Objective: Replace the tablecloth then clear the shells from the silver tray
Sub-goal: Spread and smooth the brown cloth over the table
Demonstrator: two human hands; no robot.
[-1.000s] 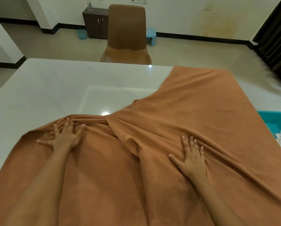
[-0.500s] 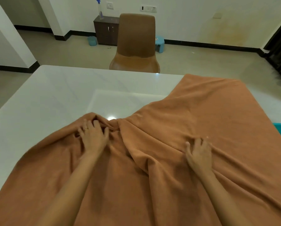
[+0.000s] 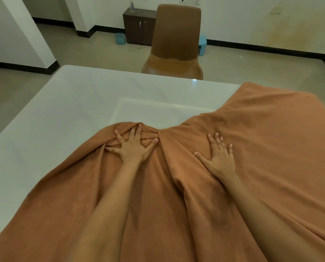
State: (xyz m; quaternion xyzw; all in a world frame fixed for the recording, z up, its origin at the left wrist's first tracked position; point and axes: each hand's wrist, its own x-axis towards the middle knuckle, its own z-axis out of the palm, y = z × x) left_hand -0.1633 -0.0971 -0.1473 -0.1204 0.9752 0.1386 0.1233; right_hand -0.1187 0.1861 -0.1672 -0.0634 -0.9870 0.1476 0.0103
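An orange-brown tablecloth [image 3: 252,129] lies half spread over the white table [image 3: 63,114], covering the near and right parts and bunched into folds at the middle. My left hand [image 3: 133,148] presses flat with spread fingers on the bunched folds near the cloth's far edge. My right hand [image 3: 219,157] lies flat with fingers apart on the cloth, just right of a long crease. Neither hand grips the fabric. The silver tray and the shells are out of view.
A brown chair [image 3: 175,44] stands at the table's far edge. Behind it are a dark low cabinet [image 3: 139,25] and two small teal containers [image 3: 120,38] on the floor. The table's left and far parts show bare white surface.
My left hand slid right and forward along the cloth, pushing folds together at the middle. My right hand moved forward on the cloth. The view shifted left, and the teal bin at the right left the frame.
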